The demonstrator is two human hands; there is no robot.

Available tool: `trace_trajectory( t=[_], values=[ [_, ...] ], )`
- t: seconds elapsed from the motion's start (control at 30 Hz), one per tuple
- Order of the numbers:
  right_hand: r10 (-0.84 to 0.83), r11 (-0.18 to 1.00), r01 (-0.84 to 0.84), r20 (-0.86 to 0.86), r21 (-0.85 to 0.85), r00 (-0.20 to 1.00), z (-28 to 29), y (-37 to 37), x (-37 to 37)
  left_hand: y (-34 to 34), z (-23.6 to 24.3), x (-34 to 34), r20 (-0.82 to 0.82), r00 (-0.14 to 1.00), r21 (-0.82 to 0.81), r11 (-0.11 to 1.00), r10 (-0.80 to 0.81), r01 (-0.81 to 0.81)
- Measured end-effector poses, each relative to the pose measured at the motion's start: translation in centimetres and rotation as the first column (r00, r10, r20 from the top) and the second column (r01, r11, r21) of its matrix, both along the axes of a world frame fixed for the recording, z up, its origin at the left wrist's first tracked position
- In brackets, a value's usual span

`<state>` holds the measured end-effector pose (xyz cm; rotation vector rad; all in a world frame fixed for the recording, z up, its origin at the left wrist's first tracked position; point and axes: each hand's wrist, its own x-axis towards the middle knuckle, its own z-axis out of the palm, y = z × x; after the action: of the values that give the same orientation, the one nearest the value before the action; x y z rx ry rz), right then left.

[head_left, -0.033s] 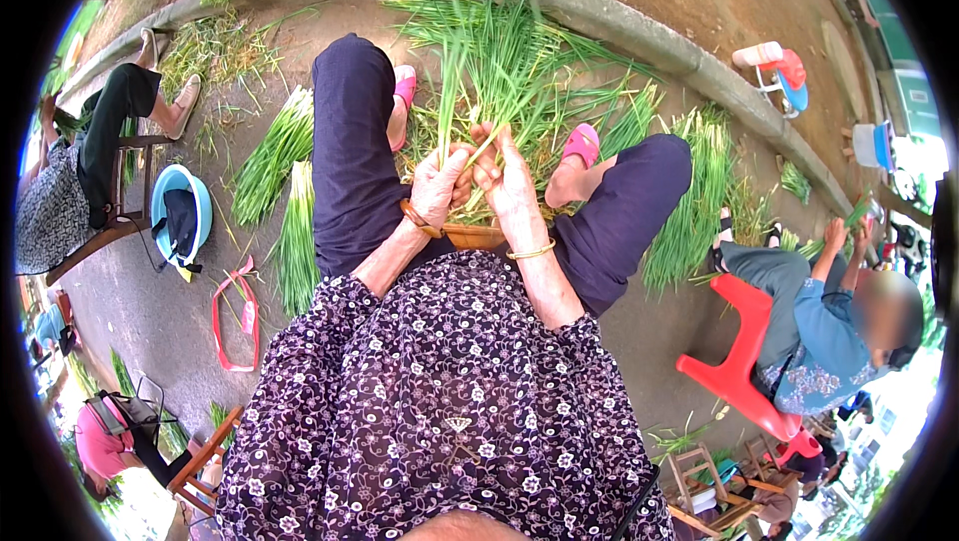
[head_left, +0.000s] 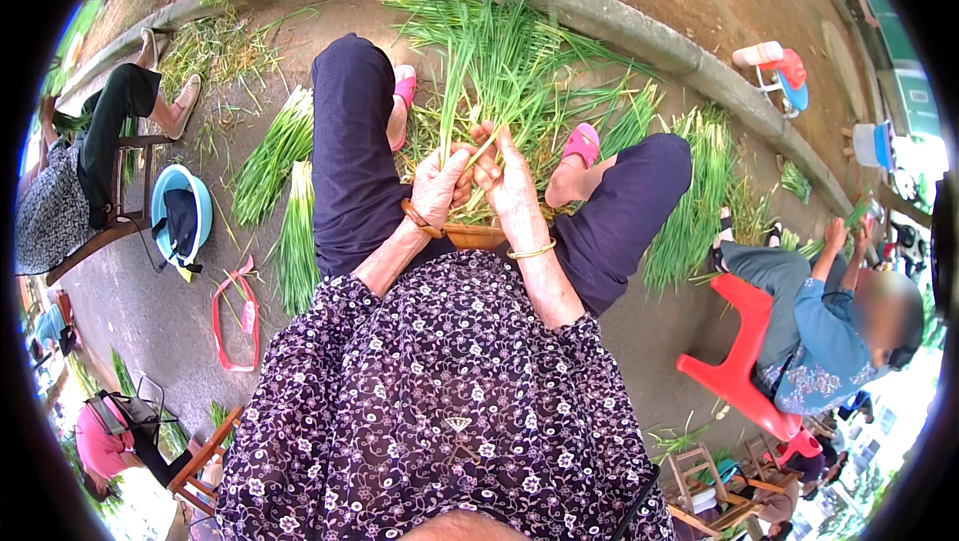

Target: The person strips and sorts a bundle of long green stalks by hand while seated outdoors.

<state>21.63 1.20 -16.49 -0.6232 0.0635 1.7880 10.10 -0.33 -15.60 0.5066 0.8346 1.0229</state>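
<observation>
So in the head view the left hand has its fingers curled round a few green stalks poking up out of the fist, and the right hand, just beside it, looks pinched on some thin stems, though exactly which ones I can't tell. Big loose green pile right beyond the grip, neat bundle off to its left, blue basin further left.

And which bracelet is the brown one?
The brown bracelet is the one just below the left hand; the other, below the right hand, is a gold bracelet.
</observation>
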Motion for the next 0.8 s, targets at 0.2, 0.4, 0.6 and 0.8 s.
trace_trajectory(
  t=[0.2, 0.4, 0.6, 0.8],
  values=[
    [0.085, 0.996, -0.087, 0.188, 0.005, 0.979, -0.5, 0.1, 0.8, 0.0, -0.3, 0.3, -0.111, 0.991, 0.018, 0.997, -0.069, 0.072],
    [0.033, 0.999, -0.011, 0.449, -0.053, 0.893, -0.1, 0.6, 1.9, 0.3, -1.6, -0.1, -0.49, 0.871, 0.178, 0.98, 0.014, 0.084],
    [-0.018, 1.0, 0.016, 0.283, 0.01, 0.959, 0.6, 0.3, 1.8, 0.2, -0.5, -0.4, -0.357, 0.928, -0.011, 0.994, -0.104, 0.107],
    [0.141, 0.99, -0.127, 0.293, -0.066, 0.946, 0.6, 0.0, 0.8, 0.0, -0.1, -0.3, -0.296, 0.932, -0.016, 0.977, -0.208, 0.213]
  ],
)
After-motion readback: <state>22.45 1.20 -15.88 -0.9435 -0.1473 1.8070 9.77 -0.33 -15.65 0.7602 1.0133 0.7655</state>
